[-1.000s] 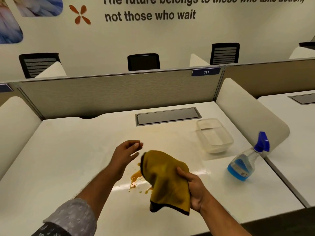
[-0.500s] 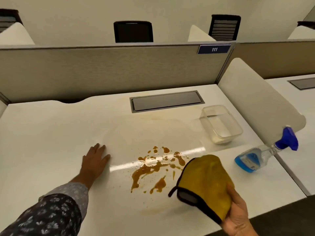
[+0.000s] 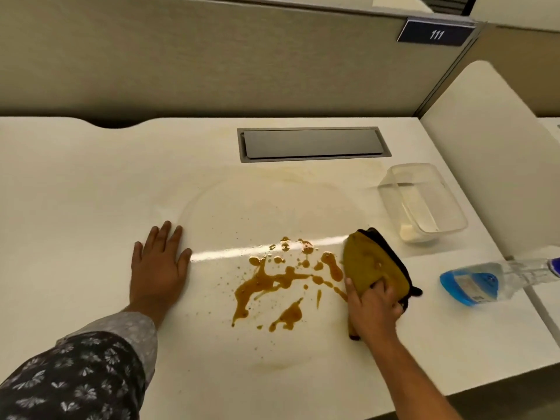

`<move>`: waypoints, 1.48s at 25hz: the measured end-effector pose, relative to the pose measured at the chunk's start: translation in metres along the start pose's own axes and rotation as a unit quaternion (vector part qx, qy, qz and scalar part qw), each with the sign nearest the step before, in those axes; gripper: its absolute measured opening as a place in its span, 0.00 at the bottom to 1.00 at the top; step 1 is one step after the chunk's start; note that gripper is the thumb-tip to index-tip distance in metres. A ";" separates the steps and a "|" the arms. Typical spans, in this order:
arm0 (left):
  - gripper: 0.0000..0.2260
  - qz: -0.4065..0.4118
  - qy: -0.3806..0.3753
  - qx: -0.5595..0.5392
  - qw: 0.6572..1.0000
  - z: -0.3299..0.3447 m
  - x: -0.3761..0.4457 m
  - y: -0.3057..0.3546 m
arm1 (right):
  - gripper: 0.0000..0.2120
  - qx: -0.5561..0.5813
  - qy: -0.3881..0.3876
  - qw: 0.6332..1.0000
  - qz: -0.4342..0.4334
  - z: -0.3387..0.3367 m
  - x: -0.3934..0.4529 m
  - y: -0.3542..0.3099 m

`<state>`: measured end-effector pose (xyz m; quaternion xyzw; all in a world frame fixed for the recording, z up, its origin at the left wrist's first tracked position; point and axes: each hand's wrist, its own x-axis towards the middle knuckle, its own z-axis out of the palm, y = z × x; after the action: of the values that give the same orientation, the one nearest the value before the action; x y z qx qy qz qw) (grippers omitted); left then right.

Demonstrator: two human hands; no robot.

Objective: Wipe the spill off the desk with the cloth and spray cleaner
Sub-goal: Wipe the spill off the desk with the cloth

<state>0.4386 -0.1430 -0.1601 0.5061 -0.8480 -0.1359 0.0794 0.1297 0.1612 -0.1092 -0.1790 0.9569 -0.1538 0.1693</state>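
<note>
A brown spill [image 3: 281, 286] lies in splashes and droplets on the white bench [image 3: 91, 192], and it serves as the mark for everything else here. At the spill's right edge the right hand [image 3: 374, 310] presses a mustard-yellow cloth [image 3: 368, 265] with a dark border flat onto the bench; its fingers [image 3: 381, 287] are clenched over the near part of the cloth, while the far part lies spread just beside the rightmost splashes, touching or nearly touching them. Left of the spill, apart from it, the left hand [image 3: 159, 268] rests palm down on the bench with its fingers [image 3: 165, 234] released and spread, grasping nothing; a patterned dark sleeve [image 3: 75, 380] with a lighter cuff covers that arm. Right of the spill, beyond the cloth, a spray cleaner [image 3: 485, 280] bottle holding blue liquid lies tilted near the bench's right edge, its head cut off by the frame. Behind and to the right of the spill stands a clear plastic container [image 3: 421, 201], with a little clear liquid and a small pale object in its near corner. Straight behind the spill, a grey rectangular cable hatch [image 3: 312, 144] is set into the bench, and past it rises a beige partition [image 3: 197, 56] with a dark label [image 3: 436, 33] reading 111. A faint circular smear marks the bench between the spill and the hatch.
</note>
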 end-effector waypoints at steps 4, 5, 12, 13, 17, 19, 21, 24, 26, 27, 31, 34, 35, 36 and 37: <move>0.28 -0.003 0.015 0.004 1.000 0.005 0.002 0.000 | 0.44 0.013 0.019 0.996 -0.085 0.040 -0.005 -0.020; 0.28 -0.004 0.016 0.003 1.000 0.006 0.002 0.000 | 0.45 0.004 0.017 0.994 -0.111 0.047 -0.006 -0.031; 0.23 -0.010 0.023 -0.012 1.000 0.008 0.000 -0.004 | 0.39 -0.153 -0.040 0.922 -0.353 0.097 -0.038 -0.093; 0.23 -0.009 0.027 -0.014 0.999 0.008 0.000 -0.005 | 0.35 -0.160 -0.045 0.907 -0.386 0.101 -0.043 -0.090; 0.22 -0.001 0.039 -0.038 0.999 0.005 0.003 -0.005 | 0.36 -0.178 -0.108 0.844 -0.494 0.092 -0.056 -0.066; 0.22 -0.005 0.046 -0.052 0.998 0.005 0.000 -0.004 | 0.37 -0.182 -0.155 0.812 -0.533 0.080 -0.066 -0.048; 0.22 -0.003 0.053 -0.056 0.997 0.006 -0.002 -0.003 | 0.32 -0.168 -0.195 0.807 -0.531 0.065 -0.073 -0.031; 0.22 -0.004 0.059 -0.057 0.997 0.007 -0.001 -0.004 | 0.25 -0.144 -0.172 0.864 -0.451 0.051 -0.083 -0.012; 0.22 -0.006 0.062 -0.055 0.997 0.009 0.000 -0.004 | 0.29 -0.158 -0.120 0.912 -0.360 0.052 -0.095 -0.015; 0.22 -0.006 0.064 -0.054 0.997 0.009 -0.001 -0.004 | 0.37 -0.158 -0.115 0.927 -0.320 0.057 -0.102 -0.023; 0.23 -0.002 0.064 -0.045 0.997 0.011 0.001 -0.005 | 0.44 -0.158 -0.088 0.934 -0.308 0.092 -0.112 -0.076; 0.22 -0.003 0.050 -0.038 0.998 0.010 0.003 -0.005 | 0.40 -0.149 -0.094 0.914 -0.366 0.109 -0.102 -0.123; 0.22 -0.005 0.043 -0.035 0.998 0.010 0.003 -0.006 | 0.39 -0.151 -0.105 0.897 -0.402 0.116 -0.106 -0.131; 0.22 -0.008 0.038 -0.034 0.999 0.009 0.002 -0.007 | 0.38 -0.151 -0.116 0.873 -0.448 0.124 -0.114 -0.135; 0.22 -0.011 0.036 -0.034 0.999 0.008 0.003 -0.008 | 0.38 -0.150 -0.127 0.845 -0.498 0.131 -0.126 -0.132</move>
<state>0.4416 -0.1476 -0.1703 0.5167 -0.8340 -0.1471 0.1258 0.3282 0.0632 -0.1460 -0.6725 0.7206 -0.0480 0.1616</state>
